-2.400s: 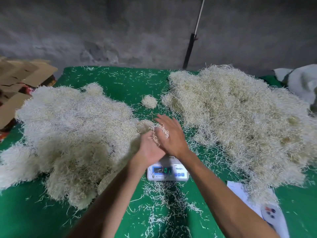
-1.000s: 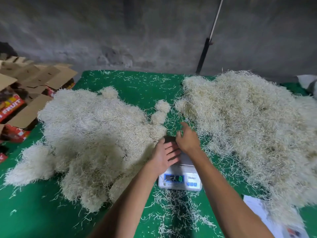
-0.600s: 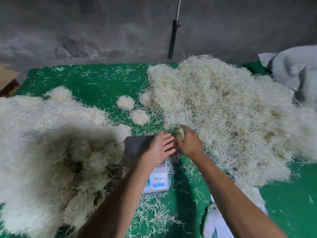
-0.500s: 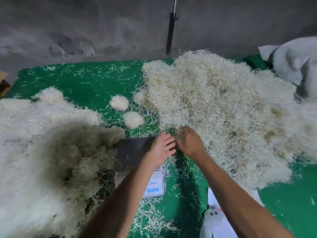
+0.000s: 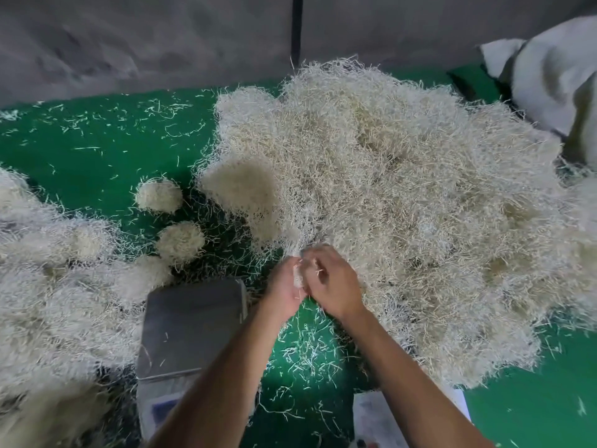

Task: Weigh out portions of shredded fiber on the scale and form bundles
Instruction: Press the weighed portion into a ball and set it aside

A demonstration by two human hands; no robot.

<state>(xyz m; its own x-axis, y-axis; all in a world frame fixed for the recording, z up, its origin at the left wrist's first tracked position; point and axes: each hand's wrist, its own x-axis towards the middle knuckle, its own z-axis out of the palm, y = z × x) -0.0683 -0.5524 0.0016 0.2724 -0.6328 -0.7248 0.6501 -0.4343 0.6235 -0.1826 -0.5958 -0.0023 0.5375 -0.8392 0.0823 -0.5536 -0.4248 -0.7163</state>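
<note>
both hands, left hand (image 5: 287,282) and right hand (image 5: 332,282), pinch small fiber tuft (image 5: 298,273) at loose pile's (image 5: 403,205) 7 o'clock edge; tangled strands may drag extra, overshooting scale (image 5: 193,321).

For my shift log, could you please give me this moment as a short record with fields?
surface: green table
scale: steel pan bare apart from a few stray strands; display blurred
loose fiber: big pile right of the scale
bundles: two round ones beyond the scale, apart from each other
left hand: pinches a tuft at the big pile's near edge
right hand: fingers curled on the same tuft
</note>
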